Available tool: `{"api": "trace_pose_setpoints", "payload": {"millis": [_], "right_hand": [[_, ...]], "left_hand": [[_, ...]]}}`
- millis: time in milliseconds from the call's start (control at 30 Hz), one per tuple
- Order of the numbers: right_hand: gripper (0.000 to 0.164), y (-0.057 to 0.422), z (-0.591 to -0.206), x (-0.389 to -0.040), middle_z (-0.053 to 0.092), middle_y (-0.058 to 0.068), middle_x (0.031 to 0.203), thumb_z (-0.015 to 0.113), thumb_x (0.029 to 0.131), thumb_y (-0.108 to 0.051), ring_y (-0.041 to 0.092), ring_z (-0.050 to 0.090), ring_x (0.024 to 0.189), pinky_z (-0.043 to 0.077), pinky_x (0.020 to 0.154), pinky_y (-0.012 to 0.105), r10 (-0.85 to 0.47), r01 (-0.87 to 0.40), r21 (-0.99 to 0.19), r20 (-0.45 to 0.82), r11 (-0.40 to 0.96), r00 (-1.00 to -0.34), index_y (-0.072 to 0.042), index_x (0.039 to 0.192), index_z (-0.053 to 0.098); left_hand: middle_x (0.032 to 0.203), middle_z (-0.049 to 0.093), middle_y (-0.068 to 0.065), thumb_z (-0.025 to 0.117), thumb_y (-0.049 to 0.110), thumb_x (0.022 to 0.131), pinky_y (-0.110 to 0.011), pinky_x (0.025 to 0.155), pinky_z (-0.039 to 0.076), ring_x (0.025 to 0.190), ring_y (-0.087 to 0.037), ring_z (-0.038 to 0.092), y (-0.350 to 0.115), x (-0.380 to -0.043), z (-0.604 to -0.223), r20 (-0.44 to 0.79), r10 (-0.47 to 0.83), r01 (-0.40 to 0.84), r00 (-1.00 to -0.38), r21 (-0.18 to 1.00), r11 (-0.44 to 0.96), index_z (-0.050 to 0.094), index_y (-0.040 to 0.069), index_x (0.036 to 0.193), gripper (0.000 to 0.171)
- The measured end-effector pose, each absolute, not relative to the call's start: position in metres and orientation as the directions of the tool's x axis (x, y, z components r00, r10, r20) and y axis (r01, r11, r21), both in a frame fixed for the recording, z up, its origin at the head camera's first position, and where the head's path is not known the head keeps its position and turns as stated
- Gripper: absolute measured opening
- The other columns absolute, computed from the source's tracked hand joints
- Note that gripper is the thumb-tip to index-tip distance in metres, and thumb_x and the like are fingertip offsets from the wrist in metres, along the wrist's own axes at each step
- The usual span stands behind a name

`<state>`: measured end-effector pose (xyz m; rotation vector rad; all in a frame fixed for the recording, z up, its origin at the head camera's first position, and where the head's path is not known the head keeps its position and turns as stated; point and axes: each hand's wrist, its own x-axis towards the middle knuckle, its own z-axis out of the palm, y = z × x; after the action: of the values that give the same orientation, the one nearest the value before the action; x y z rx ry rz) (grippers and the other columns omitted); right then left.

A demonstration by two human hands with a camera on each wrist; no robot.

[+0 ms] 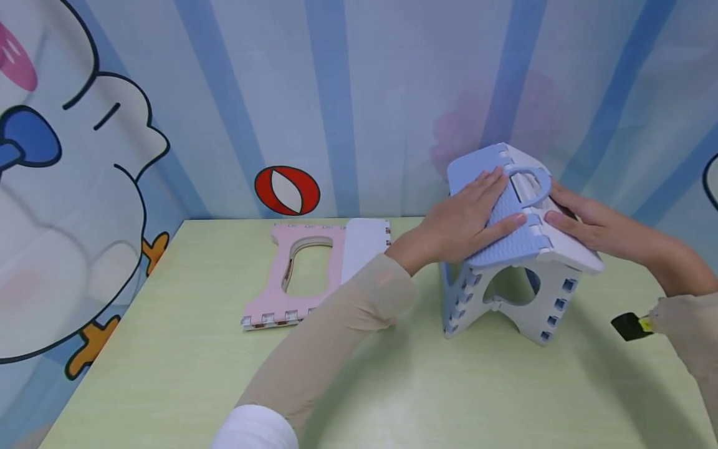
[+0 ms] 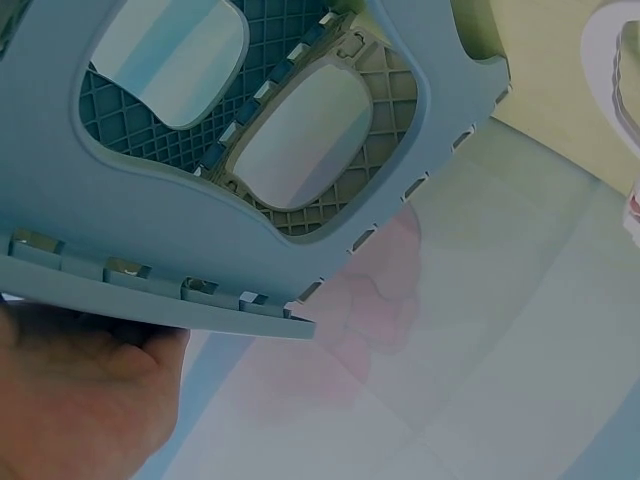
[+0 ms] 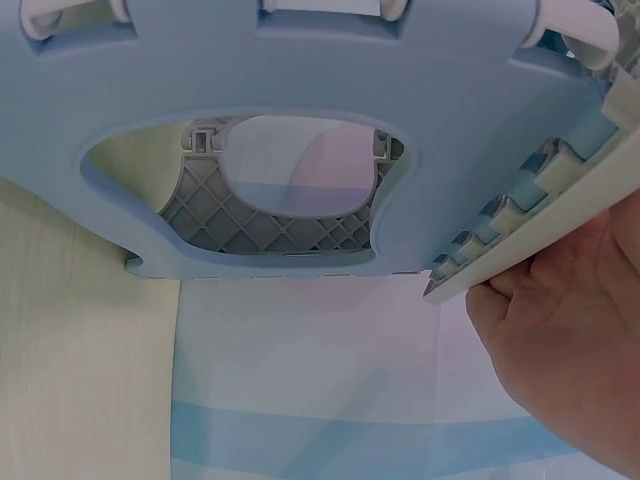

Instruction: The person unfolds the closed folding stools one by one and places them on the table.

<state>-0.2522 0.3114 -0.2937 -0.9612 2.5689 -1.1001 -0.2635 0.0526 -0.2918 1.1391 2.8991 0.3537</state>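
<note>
A blue and white folding step stool (image 1: 516, 246) stands on its legs at the table's right side. Its top is bent up along the middle like a roof, with a blue loop handle (image 1: 546, 187) at the ridge. My left hand (image 1: 462, 218) lies on the blue half, fingers straight. On the white half, my right hand (image 1: 594, 219) rests with fingers extended and thumb near the ridge. From the left wrist view, the stool's blue side (image 2: 50, 190) has a large cut-out, and the hand is above the top's edge. The right wrist view shows the other hand against the white panel (image 3: 560, 220).
A pink and white folded stool (image 1: 275, 262) lies flat on the pale green table (image 1: 168, 349), left of the standing one. Behind rises a blue striped backdrop (image 1: 387, 112) with cartoon figures. A black tab (image 1: 631, 327) hangs by the right sleeve.
</note>
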Motion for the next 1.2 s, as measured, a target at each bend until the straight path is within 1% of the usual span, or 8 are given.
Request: {"api": "trace_pose_setpoints", "payload": {"millis": [167, 233, 400, 500, 600, 800, 967, 1200], "right_hand": [[0.071, 0.3117, -0.2942, -0.2522, -0.011, 0.008, 0.165, 0.038, 0.108, -0.006, 0.018, 0.009, 0.147, 0.031, 0.094, 0.004, -0.634, -0.496, -0.705, 0.085, 0.507, -0.769, -0.024, 0.16, -0.007], [0.071, 0.3119, -0.2942, -0.2524, -0.012, 0.008, 0.165, 0.038, 0.108, -0.006, 0.019, 0.007, 0.147, 0.03, 0.094, 0.004, -0.634, -0.495, -0.708, 0.086, 0.504, -0.768, -0.024, 0.16, -0.007], [0.07, 0.313, -0.2933, -0.2524, -0.013, 0.008, 0.165, 0.039, 0.108, -0.007, 0.031, -0.001, 0.148, 0.027, 0.095, 0.003, -0.619, -0.484, -0.701, 0.077, 0.524, -0.782, -0.021, 0.16, -0.006], [0.069, 0.3138, -0.2927, -0.252, -0.013, 0.008, 0.165, 0.039, 0.108, -0.009, 0.032, -0.003, 0.149, 0.026, 0.094, 0.003, -0.606, -0.473, -0.694, 0.066, 0.543, -0.792, -0.02, 0.16, -0.005], [0.069, 0.3144, -0.2926, -0.2517, -0.013, 0.008, 0.165, 0.04, 0.108, -0.009, 0.03, -0.006, 0.149, 0.025, 0.094, 0.002, -0.605, -0.472, -0.689, 0.062, 0.549, -0.794, -0.019, 0.16, -0.005], [0.07, 0.3154, -0.2932, -0.2521, -0.014, 0.004, 0.165, 0.04, 0.108, -0.01, 0.028, -0.006, 0.149, 0.025, 0.093, 0.003, -0.605, -0.474, -0.684, 0.059, 0.554, -0.794, -0.023, 0.16, -0.006], [0.071, 0.3149, -0.2936, -0.2539, -0.012, 0.006, 0.165, 0.041, 0.108, -0.008, 0.033, -0.001, 0.148, 0.03, 0.089, 0.005, -0.607, -0.472, -0.689, 0.059, 0.55, -0.793, -0.023, 0.16, -0.005], [0.074, 0.3148, -0.2927, -0.2537, -0.011, 0.009, 0.165, 0.043, 0.107, -0.008, 0.039, 0.002, 0.147, 0.031, 0.086, 0.004, -0.597, -0.463, -0.683, 0.049, 0.565, -0.801, -0.022, 0.16, -0.006]], "left_hand": [[0.164, -0.017, 0.006, 0.019, 0.063, 0.103, -0.017, 0.112, -0.007, 0.145, -0.005, -0.017, 0.0526, -0.2632, -0.2912, 0.076, 0.672, 0.671, -0.737, 0.208, 0.712, -0.008, 0.015, 0.159, 0.078], [0.164, -0.016, 0.005, 0.019, 0.063, 0.103, -0.017, 0.112, -0.007, 0.145, -0.005, -0.017, 0.0527, -0.2633, -0.2909, 0.075, 0.672, 0.671, -0.737, 0.204, 0.713, -0.007, 0.015, 0.159, 0.078], [0.164, -0.016, 0.005, 0.018, 0.064, 0.103, -0.018, 0.113, -0.006, 0.145, -0.005, -0.017, 0.0534, -0.2633, -0.2901, 0.073, 0.67, 0.67, -0.739, 0.189, 0.718, -0.007, 0.015, 0.159, 0.079], [0.164, -0.015, 0.005, 0.018, 0.064, 0.102, -0.018, 0.113, -0.006, 0.145, -0.004, -0.017, 0.0537, -0.263, -0.2901, 0.072, 0.667, 0.667, -0.742, 0.182, 0.722, -0.006, 0.015, 0.159, 0.079], [0.164, -0.014, 0.005, 0.017, 0.065, 0.102, -0.018, 0.113, -0.005, 0.145, -0.004, -0.016, 0.0541, -0.2625, -0.2902, 0.069, 0.664, 0.665, -0.744, 0.177, 0.726, -0.006, 0.016, 0.16, 0.079], [0.165, -0.013, 0.005, 0.018, 0.065, 0.102, -0.018, 0.114, -0.004, 0.146, -0.005, -0.015, 0.0544, -0.2616, -0.2904, 0.066, 0.661, 0.661, -0.747, 0.171, 0.73, -0.005, 0.016, 0.16, 0.079], [0.165, -0.013, 0.005, 0.017, 0.066, 0.102, -0.018, 0.114, -0.004, 0.146, -0.005, -0.016, 0.0542, -0.2617, -0.2904, 0.063, 0.662, 0.662, -0.747, 0.166, 0.731, -0.006, 0.016, 0.16, 0.08], [0.165, -0.012, 0.005, 0.017, 0.066, 0.101, -0.018, 0.114, -0.004, 0.146, -0.005, -0.015, 0.0543, -0.2613, -0.2902, 0.063, 0.665, 0.665, -0.744, 0.165, 0.729, -0.005, 0.016, 0.16, 0.08]]}}
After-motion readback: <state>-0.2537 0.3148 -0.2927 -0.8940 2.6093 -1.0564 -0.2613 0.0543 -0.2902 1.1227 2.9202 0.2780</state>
